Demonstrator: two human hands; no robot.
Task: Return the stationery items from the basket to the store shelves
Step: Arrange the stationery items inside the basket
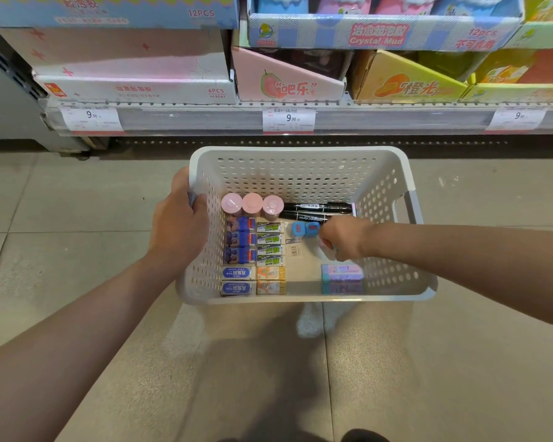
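Left hand (181, 218) gripping the white basket (300, 173) by its left rim, right hand (344, 239) inside pinching a small pale item (328, 250), black markers (316, 210) lying crosswise, shelf (300, 119) beyond

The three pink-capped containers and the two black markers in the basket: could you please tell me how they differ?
The pink-capped containers stand upright in a row, round caps facing the camera; the black markers lie flat, side by side. The containers are short and pink; the markers are long, slim and black with white print. The containers sit at the far left; the markers extend toward the right wall. Both groups lie along the far end of the basket, untouched by either hand.
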